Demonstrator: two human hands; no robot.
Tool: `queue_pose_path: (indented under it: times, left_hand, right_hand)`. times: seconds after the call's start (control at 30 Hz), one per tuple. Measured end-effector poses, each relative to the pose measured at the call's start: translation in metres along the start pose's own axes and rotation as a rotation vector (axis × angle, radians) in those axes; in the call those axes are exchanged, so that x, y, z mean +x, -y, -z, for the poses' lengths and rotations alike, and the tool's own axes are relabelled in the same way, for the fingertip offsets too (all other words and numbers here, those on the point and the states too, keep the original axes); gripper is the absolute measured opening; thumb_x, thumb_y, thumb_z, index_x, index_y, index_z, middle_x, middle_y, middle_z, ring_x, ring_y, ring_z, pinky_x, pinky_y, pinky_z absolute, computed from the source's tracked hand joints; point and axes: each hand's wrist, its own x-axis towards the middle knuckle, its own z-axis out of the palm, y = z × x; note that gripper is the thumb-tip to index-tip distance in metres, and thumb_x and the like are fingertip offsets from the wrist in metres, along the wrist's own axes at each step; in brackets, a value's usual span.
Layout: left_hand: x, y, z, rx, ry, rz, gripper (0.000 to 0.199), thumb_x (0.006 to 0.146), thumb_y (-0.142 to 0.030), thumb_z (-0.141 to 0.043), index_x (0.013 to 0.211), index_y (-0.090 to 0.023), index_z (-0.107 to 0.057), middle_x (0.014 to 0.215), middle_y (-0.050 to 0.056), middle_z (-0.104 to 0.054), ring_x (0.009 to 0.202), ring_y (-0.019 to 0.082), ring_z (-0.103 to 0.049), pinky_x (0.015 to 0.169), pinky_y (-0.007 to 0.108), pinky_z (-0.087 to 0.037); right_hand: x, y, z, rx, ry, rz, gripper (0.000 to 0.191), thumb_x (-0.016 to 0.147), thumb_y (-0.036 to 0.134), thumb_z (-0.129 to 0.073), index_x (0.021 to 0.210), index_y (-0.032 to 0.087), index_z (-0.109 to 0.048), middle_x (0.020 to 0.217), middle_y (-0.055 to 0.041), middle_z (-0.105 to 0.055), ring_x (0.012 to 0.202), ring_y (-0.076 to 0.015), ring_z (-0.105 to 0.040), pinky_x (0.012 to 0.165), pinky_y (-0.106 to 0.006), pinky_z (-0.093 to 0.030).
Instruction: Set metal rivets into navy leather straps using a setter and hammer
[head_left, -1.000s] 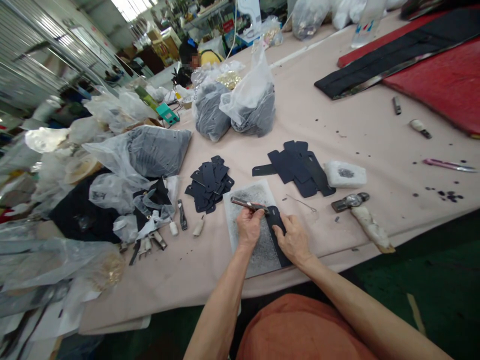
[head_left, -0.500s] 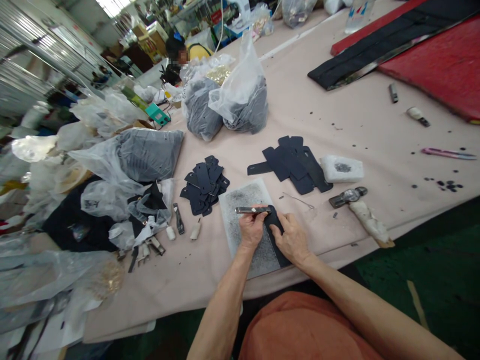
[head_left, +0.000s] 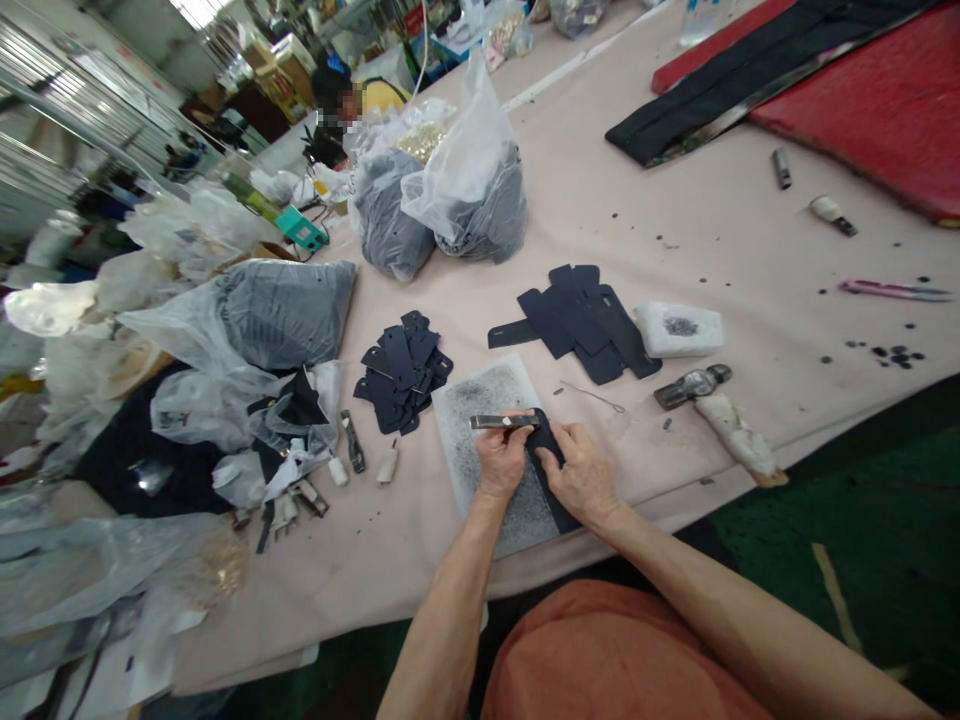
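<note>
Head view: the left hand [head_left: 501,462] is pinching a steel punch [head_left: 499,422] by a dark leather strap [head_left: 549,465]. The right hand [head_left: 581,468] is pressing the strap onto a grey pad [head_left: 517,515], steadying it.

1. Left hand [head_left: 501,462]: grips a steel punch [head_left: 501,422], tip at the strip's upper end.
2. Right hand [head_left: 581,475]: pressed on a dark leather strip [head_left: 551,495].
3. Strip: lies on a speckled gray pad [head_left: 461,450] on the tabletop [head_left: 420,590].
4. Hammer [head_left: 694,386]: right of the pad.
5. Leather pieces [head_left: 397,372]: stacked left of the pad; more [head_left: 581,322] beyond it.
</note>
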Motion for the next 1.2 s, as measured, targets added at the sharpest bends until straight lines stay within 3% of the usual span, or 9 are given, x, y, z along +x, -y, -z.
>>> queue_pose_path:
  times: [0.43,0.6,0.67,0.73,0.83,0.9,1.03,1.2]
  left_hand:
    - [0.000,0.006,-0.012,0.272,0.056,-0.235,0.020,0.088,-0.012,-0.055,0.102,-0.019,-0.067,0.101,0.007,-0.075,0.096,0.019,-0.070,0.087,0.032,-0.056]
    - [0.002,0.004,-0.011,0.298,0.076,-0.191,0.018,0.089,-0.012,-0.054,0.098,-0.020,-0.068,0.097,0.005,-0.075,0.093,0.018,-0.071,0.086,0.030,-0.056]
    - [0.002,0.004,-0.011,0.304,0.075,-0.188,0.018,0.088,-0.012,-0.054,0.097,-0.020,-0.068,0.096,0.005,-0.075,0.092,0.018,-0.071,0.086,0.030,-0.056]
    - [0.002,0.005,-0.010,0.306,0.070,-0.197,0.018,0.088,-0.012,-0.054,0.097,-0.019,-0.068,0.095,0.005,-0.075,0.090,0.018,-0.071,0.085,0.030,-0.056]
    - [0.002,0.006,-0.011,0.309,0.077,-0.206,0.018,0.087,-0.013,-0.055,0.097,-0.019,-0.068,0.093,0.005,-0.075,0.088,0.019,-0.071,0.083,0.030,-0.056]
    - [0.003,0.006,-0.011,0.309,0.073,-0.202,0.018,0.086,-0.013,-0.055,0.096,-0.020,-0.068,0.093,0.005,-0.075,0.087,0.019,-0.071,0.083,0.031,-0.056]
    - [0.004,0.004,-0.011,0.298,0.050,-0.183,0.017,0.085,-0.013,-0.056,0.094,-0.020,-0.069,0.093,0.005,-0.076,0.088,0.020,-0.072,0.083,0.031,-0.056]
    - [0.005,0.001,-0.008,0.258,0.047,-0.159,0.017,0.085,-0.014,-0.057,0.094,-0.019,-0.071,0.091,0.004,-0.076,0.085,0.019,-0.071,0.082,0.030,-0.056]
  right_hand:
    - [0.000,-0.004,-0.003,0.004,-0.003,0.009,0.041,0.092,0.030,-0.050,0.129,0.014,-0.058,0.103,-0.0106,-0.061,0.089,-0.0217,-0.058,0.072,-0.031,-0.044]
    - [0.000,0.001,0.006,-0.006,0.096,0.005,0.043,0.091,0.031,-0.052,0.131,0.016,-0.055,0.103,-0.0100,-0.060,0.087,-0.0212,-0.059,0.072,-0.030,-0.045]
    - [0.003,-0.004,0.020,0.020,0.119,0.060,0.040,0.091,0.032,-0.054,0.128,0.017,-0.056,0.104,-0.0099,-0.061,0.088,-0.0215,-0.059,0.074,-0.031,-0.047]
    - [0.007,-0.020,0.042,0.014,0.041,0.131,0.037,0.091,0.033,-0.054,0.124,0.017,-0.059,0.109,-0.0118,-0.061,0.095,-0.0235,-0.059,0.081,-0.034,-0.048]
    - [0.013,-0.064,0.090,-0.138,-0.190,0.130,0.039,0.089,0.036,-0.055,0.120,0.014,-0.060,0.114,-0.0168,-0.059,0.106,-0.0300,-0.055,0.091,-0.043,-0.046]
    - [0.013,-0.098,0.122,-0.320,-0.254,0.033,0.045,0.087,0.040,-0.056,0.123,0.012,-0.058,0.116,-0.0195,-0.058,0.109,-0.0346,-0.053,0.091,-0.047,-0.044]
    - [0.004,-0.143,0.161,-0.579,-0.066,-0.190,0.052,0.086,0.051,-0.055,0.117,0.010,-0.058,0.107,-0.0233,-0.058,0.101,-0.0389,-0.055,0.078,-0.044,-0.044]
    - [0.000,-0.139,0.155,-0.540,0.128,-0.262,0.038,0.088,0.043,-0.047,0.106,0.012,-0.059,0.098,-0.0187,-0.061,0.089,-0.0327,-0.060,0.070,-0.039,-0.042]
